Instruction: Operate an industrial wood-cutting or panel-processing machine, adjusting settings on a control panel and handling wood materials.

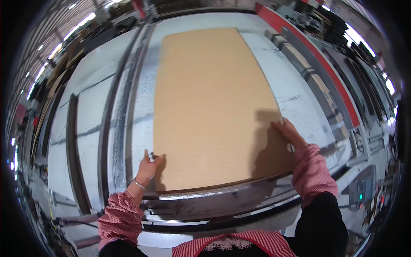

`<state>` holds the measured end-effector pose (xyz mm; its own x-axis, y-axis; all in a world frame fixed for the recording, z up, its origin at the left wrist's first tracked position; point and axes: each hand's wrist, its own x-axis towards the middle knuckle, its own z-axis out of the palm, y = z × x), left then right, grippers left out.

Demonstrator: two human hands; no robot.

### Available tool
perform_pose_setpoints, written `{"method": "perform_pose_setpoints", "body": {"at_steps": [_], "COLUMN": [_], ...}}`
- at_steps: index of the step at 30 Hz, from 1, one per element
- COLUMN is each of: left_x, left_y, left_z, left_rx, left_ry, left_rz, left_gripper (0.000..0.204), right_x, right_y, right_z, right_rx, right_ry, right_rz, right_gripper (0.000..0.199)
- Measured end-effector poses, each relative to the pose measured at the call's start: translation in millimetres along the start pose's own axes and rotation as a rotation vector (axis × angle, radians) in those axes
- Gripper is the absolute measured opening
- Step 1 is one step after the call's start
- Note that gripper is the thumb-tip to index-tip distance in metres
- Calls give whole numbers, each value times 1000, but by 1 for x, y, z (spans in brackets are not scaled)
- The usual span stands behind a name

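Note:
A large tan sheet (209,98), which looks like cardboard, lies lengthwise on a pale metal machine bed (295,98). My left hand (147,169) is at its near left edge, thumb and forefinger spread apart, the thumb reaching toward the sheet; whether it touches is hard to tell. On the right edge, my right hand (290,132) pinches the sheet, thumb on top and the other fingers partly hidden at the side. Shadows of my hands and arms fall across the near part of the sheet.
Dark rails (128,107) run lengthwise left of the sheet, with another bar (75,150) farther left. A strip-lined rail (308,73) and a red guard (312,60) border the right. A control box (361,188) with a green light stands at lower right.

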<state>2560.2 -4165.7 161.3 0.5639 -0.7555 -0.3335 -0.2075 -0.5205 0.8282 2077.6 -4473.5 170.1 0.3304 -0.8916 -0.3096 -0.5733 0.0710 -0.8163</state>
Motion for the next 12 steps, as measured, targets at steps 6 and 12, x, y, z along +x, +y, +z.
{"method": "perform_pose_setpoints", "body": {"at_steps": [6,12], "left_x": [-10,-4], "left_y": [15,-4], "left_z": [20,40], "left_rx": [-458,-373], "left_ry": [-145,-48], "left_rz": [-224,-147], "left_gripper": [35,43], "right_x": [5,-12], "right_y": [19,19], "right_z": [-1,3], "right_rx": [28,-335], "right_ry": [125,301], "right_rz": [226,197], "right_gripper": [70,66]}}
